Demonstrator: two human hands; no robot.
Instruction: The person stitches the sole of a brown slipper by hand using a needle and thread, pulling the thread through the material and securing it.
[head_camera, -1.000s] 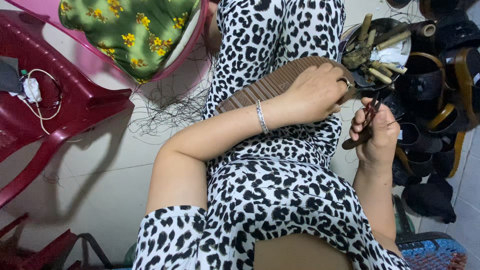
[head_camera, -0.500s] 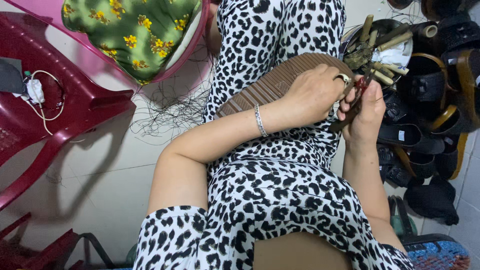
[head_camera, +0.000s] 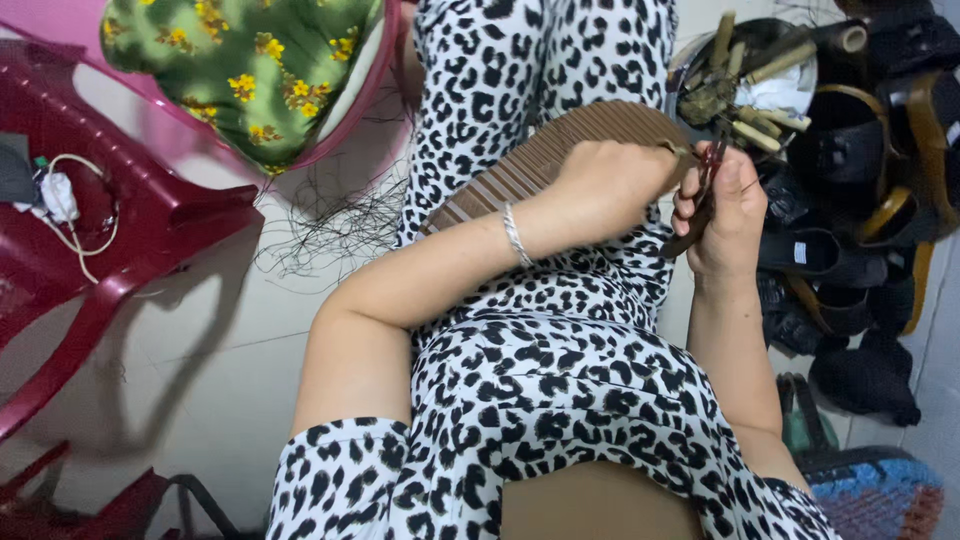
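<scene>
A brown ribbed shoe sole (head_camera: 545, 160) rests sole-up across my lap, on the black-and-white spotted cloth. My left hand (head_camera: 610, 185), with a silver bracelet at the wrist, is closed over the sole's right end. My right hand (head_camera: 722, 215) sits just beside it, gripping a dark-handled tool (head_camera: 700, 200) whose tip meets the sole's edge near my left fingers.
A bowl of wooden-handled tools (head_camera: 745, 80) stands at the upper right, above a heap of dark sandals (head_camera: 860, 200). A red plastic chair (head_camera: 100, 250) is on the left. A pink tub holds a green flowered cushion (head_camera: 250, 70). Loose black threads (head_camera: 330, 220) lie on the floor.
My right hand rose with the tool from lower right and closed in against my left hand at the sole's end. The left hand kept its hold.
</scene>
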